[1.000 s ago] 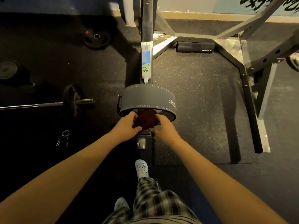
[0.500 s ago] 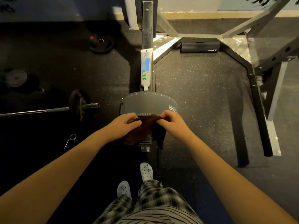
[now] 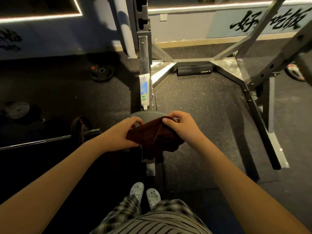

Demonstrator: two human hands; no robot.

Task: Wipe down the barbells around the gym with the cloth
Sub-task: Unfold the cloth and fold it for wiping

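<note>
Left hand (image 3: 118, 134) and right hand (image 3: 184, 127) pinch the cloth (image 3: 157, 137); black pad (image 3: 190, 69) bears white lettering.

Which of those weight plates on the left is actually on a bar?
The upright plate slid onto the barbell, nearest the left hand. The red-marked plate and the far-left disc lie face-up on the floor.

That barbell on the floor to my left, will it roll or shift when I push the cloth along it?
It may roll a little: the barbell rests on a round plate with nothing visibly chocking it. It looks heavy, steel and loaded, so light wiping likely won't slide it lengthwise. The speckled floor looks rubbery and should add grip.
</note>
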